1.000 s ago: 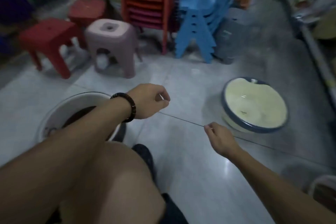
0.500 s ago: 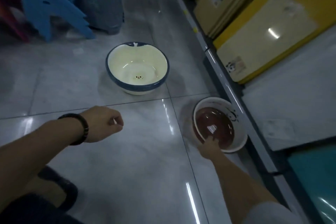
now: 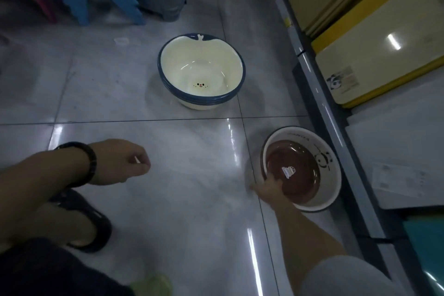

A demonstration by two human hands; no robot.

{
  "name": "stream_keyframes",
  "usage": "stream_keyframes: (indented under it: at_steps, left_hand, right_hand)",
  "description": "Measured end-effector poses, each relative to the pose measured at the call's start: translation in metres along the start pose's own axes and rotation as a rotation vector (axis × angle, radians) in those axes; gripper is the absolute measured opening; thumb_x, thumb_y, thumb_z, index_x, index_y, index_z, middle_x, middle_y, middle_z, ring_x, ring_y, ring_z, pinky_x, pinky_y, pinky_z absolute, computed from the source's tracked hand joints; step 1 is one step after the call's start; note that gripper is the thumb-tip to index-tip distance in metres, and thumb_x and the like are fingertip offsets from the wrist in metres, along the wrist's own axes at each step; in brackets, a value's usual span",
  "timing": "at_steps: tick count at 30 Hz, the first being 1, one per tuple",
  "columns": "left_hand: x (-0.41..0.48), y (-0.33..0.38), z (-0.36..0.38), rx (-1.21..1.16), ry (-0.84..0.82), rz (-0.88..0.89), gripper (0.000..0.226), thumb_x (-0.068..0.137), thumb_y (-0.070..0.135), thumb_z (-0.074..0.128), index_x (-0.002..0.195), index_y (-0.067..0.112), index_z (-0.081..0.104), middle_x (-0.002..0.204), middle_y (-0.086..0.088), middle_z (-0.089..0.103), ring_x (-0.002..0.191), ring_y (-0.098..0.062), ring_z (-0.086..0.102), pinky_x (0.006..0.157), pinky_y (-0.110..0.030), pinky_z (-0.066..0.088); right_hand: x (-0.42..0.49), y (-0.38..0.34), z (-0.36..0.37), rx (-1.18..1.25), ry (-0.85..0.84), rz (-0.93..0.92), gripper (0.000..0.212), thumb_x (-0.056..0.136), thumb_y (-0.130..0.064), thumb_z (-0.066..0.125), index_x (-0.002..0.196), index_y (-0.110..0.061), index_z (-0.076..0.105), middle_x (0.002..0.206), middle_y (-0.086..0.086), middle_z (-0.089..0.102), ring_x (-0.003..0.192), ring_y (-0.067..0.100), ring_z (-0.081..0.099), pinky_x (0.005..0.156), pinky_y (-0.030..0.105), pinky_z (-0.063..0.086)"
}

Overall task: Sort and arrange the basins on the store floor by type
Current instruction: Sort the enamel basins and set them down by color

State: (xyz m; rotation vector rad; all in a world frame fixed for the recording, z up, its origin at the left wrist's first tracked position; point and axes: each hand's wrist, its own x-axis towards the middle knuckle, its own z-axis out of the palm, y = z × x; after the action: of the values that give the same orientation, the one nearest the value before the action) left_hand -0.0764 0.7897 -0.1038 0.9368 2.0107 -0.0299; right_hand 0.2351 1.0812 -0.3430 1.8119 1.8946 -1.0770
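Though dim — right hand (image 3: pixel 268 187) on panda basin (image 3: pixel 332 185); left hand (image 3: pixel 120 162) round sliver (image 3: pixel 137 159)

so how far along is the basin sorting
Done, it seems: the cream blue-rimmed basins sit nested in one stack on the floor. In hand: the right hand grips the near rim of the panda basin by the shelf; the left hand only pinches a small white item. Left: placing the panda basin with its own type, none of which shows here.
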Motion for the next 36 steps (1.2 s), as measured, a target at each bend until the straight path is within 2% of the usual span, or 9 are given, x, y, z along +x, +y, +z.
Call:
stream_keyframes:
  at_steps: [4,12,20,23,25,28,30,33,36]
  left_hand:
    - [0.001,-0.009,-0.003,-0.055,-0.007,-0.055,0.021,0.101,0.048,0.056,0.112,0.035,0.066,0.113,0.008,0.070,0.090,-0.011,0.074,0.088,-0.034,0.058]
    - [-0.018,-0.004,0.001,-0.089,-0.021,-0.002,0.032,0.098,0.054,0.057,0.119,0.032,0.068,0.117,0.006,0.069,0.093,-0.013,0.070,0.092,-0.032,0.056]
    - [-0.043,-0.034,0.012,-0.007,-0.010,-0.060,0.037,0.103,0.044,0.053,0.130,0.024,0.067,0.133,0.001,0.064,0.111,-0.018,0.060,0.102,-0.032,0.049]
    - [-0.054,-0.049,0.014,0.005,0.010,-0.082,0.037,0.104,0.043,0.051,0.131,0.022,0.067,0.135,0.000,0.064,0.123,-0.019,0.058,0.106,-0.031,0.047]
    - [-0.059,-0.060,0.013,-0.016,0.038,-0.092,0.037,0.104,0.044,0.051,0.130,0.023,0.067,0.135,0.001,0.064,0.123,-0.019,0.058,0.105,-0.031,0.047]
    - [-0.066,-0.079,0.014,-0.069,0.060,-0.119,0.035,0.104,0.043,0.052,0.128,0.023,0.068,0.134,0.001,0.064,0.122,-0.020,0.059,0.102,-0.030,0.047]
    - [-0.069,-0.090,0.016,-0.074,0.072,-0.129,0.035,0.104,0.043,0.051,0.128,0.023,0.068,0.135,0.001,0.064,0.122,-0.020,0.058,0.103,-0.032,0.048]
    - [-0.073,-0.105,0.021,-0.108,0.099,-0.145,0.037,0.104,0.045,0.051,0.129,0.022,0.067,0.133,0.001,0.064,0.120,-0.019,0.059,0.101,-0.032,0.049]
    - [-0.079,-0.116,0.019,-0.126,0.118,-0.167,0.039,0.103,0.046,0.052,0.125,0.019,0.069,0.129,-0.002,0.066,0.115,-0.020,0.062,0.099,-0.033,0.052]
  right_hand:
    - [-0.045,-0.022,0.047,0.113,-0.069,-0.041,0.096,0.080,-0.048,0.079,0.164,-0.025,0.037,0.159,0.030,0.028,0.145,0.044,0.035,0.119,0.036,0.033]
    - [-0.120,-0.060,0.124,-0.139,-0.121,-0.250,0.089,0.085,-0.045,0.078,0.160,-0.023,0.037,0.161,0.015,0.025,0.140,0.039,0.051,0.117,0.042,0.044]
    - [-0.147,-0.065,0.177,-0.241,-0.248,-0.431,0.065,0.087,-0.035,0.076,0.147,-0.018,0.058,0.150,0.012,0.040,0.130,0.025,0.056,0.112,0.029,0.044]
    - [-0.145,-0.064,0.186,-0.088,-0.089,-0.339,0.049,0.088,-0.017,0.076,0.131,-0.005,0.054,0.141,0.019,0.036,0.112,0.030,0.057,0.103,0.031,0.048]
    - [-0.136,-0.070,0.190,0.112,0.018,-0.113,0.062,0.088,-0.016,0.081,0.134,0.004,0.045,0.141,0.030,0.036,0.119,0.043,0.054,0.105,0.043,0.050]
    - [-0.126,-0.090,0.194,0.445,-0.100,0.185,0.079,0.087,-0.026,0.083,0.151,-0.002,0.043,0.140,0.024,0.054,0.130,0.043,0.056,0.110,0.048,0.050]
    - [-0.126,-0.107,0.197,0.651,-0.290,0.232,0.059,0.086,-0.011,0.083,0.139,-0.006,0.059,0.122,0.018,0.064,0.107,0.038,0.065,0.091,0.047,0.058]
    - [-0.131,-0.128,0.202,0.876,-0.242,0.336,0.047,0.084,-0.009,0.085,0.125,-0.004,0.064,0.115,0.020,0.069,0.084,0.032,0.067,0.065,0.041,0.062]
    - [-0.142,-0.164,0.191,0.985,-0.213,0.288,0.038,0.090,-0.008,0.078,0.125,0.000,0.065,0.107,0.022,0.069,0.077,0.029,0.065,0.061,0.037,0.061]
